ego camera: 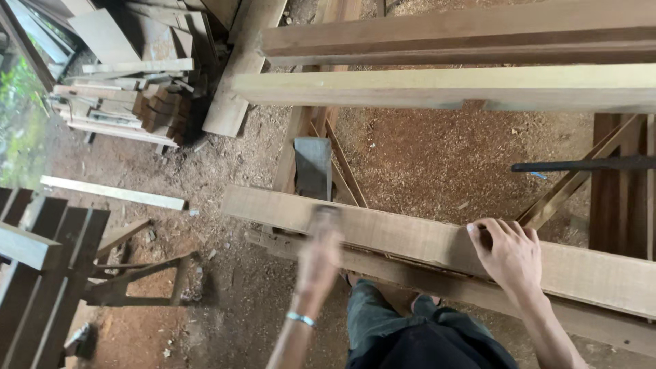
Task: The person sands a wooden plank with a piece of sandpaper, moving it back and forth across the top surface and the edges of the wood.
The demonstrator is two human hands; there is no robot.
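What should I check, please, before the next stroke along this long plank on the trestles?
1. Right hand braced flat on the plank: ok.
2. Left hand grip: cannot tell, motion-blurred.
3. What the left hand holds: cannot tell.
4. Plank supported underneath by the lower beam: ok.
5. Dark bar apart from both hands: ok.
6. Far beam apart from the plank: ok.

No packages, labels, signs or screens are to be seen anywhere in the view. Only bare timber, sawdust-covered ground and stacked offcuts are shown, and no printed or marked surface can be made out on any of them.
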